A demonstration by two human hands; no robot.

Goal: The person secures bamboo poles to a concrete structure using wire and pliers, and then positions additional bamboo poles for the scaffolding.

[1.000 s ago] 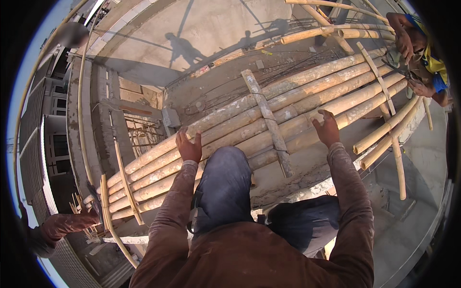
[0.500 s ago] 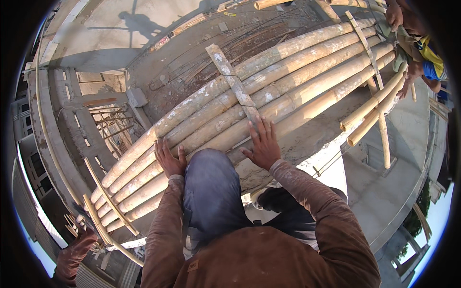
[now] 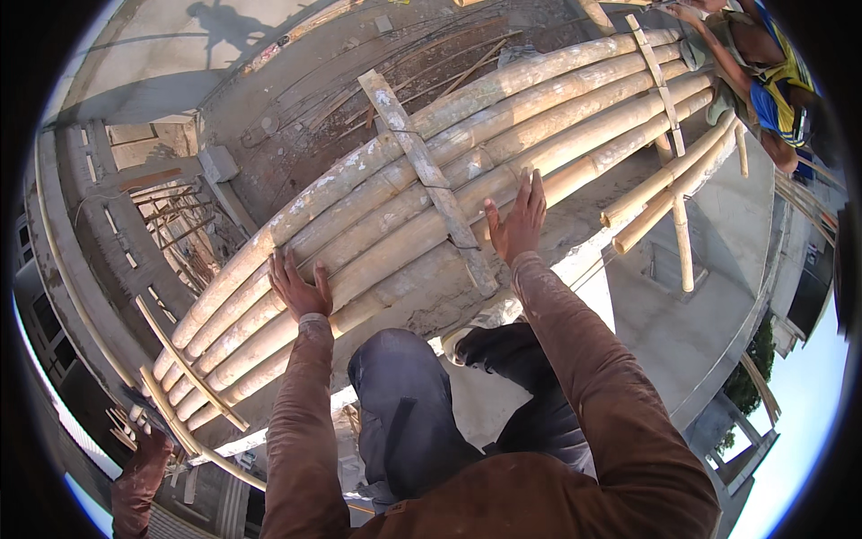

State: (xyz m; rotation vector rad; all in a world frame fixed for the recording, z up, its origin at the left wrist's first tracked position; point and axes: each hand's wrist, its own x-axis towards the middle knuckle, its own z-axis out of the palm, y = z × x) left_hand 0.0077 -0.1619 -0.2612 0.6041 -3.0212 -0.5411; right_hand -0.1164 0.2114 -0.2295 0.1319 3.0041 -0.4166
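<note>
Several long bamboo poles (image 3: 377, 242) lie side by side as a narrow walkway, running from lower left to upper right. Wooden slats cross them, one of them a pale slat (image 3: 429, 178) bound on with wire near the middle. My left hand (image 3: 301, 287) is spread open on the nearer poles, left of this slat. To the slat's right, my right hand (image 3: 519, 223) reaches over the near poles with fingers stretched out; whether the palm presses on them I cannot tell. Neither hand grips anything.
A co-worker in a yellow and blue shirt (image 3: 777, 99) is at the far right end. Another person's sleeved arm (image 3: 139, 490) shows at lower left by a bamboo crosspiece (image 3: 171, 415). Two shorter poles (image 3: 673, 184) jut out at right. Below lie rubble (image 3: 359, 108) and a concrete ledge (image 3: 417, 310).
My right hand has left the middle slat and moved right along the poles. My knee has drawn back from the poles. At upper right, the co-worker's arms have shifted.
</note>
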